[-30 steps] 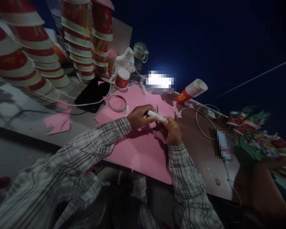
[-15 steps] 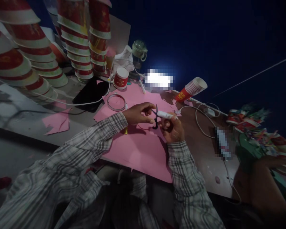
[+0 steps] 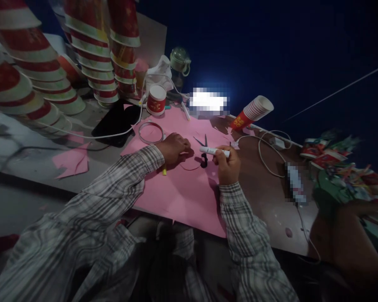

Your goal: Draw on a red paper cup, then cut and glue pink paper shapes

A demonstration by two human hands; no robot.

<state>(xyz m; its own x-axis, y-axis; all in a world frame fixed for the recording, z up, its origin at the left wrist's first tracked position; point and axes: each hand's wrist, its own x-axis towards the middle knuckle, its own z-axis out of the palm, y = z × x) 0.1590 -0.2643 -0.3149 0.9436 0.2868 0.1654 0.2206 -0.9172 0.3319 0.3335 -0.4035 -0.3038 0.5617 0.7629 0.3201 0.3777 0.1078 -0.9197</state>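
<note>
My right hand (image 3: 228, 165) grips a white marker (image 3: 212, 151), its body pointing left above the pink paper (image 3: 182, 201). My left hand (image 3: 175, 149) lies low over the same sheet, fingers extended toward the right and holding nothing that I can see. Between the hands, a pair of scissors (image 3: 204, 152) with black handles rests on the paper, blades spread; the marker covers part of it. A thin curved line runs across the sheet near my left fingertips. Under my left wrist pokes out the end of a yellow pen (image 3: 164, 171). Behind that wrist lies a round ring (image 3: 151, 132).
Tall stacks of red and white paper cups (image 3: 96, 54) stand at the left, near a black tablet-like slab (image 3: 116, 123). A single cup (image 3: 156, 100) and a tilted cup stack (image 3: 252, 112) sit farther back. Cables cross both sides. Another person's arm (image 3: 349, 239) is at the right.
My left hand has drawn back left from the scissors and lowered toward the paper. In my right hand the marker has shifted slightly left and levelled out.
</note>
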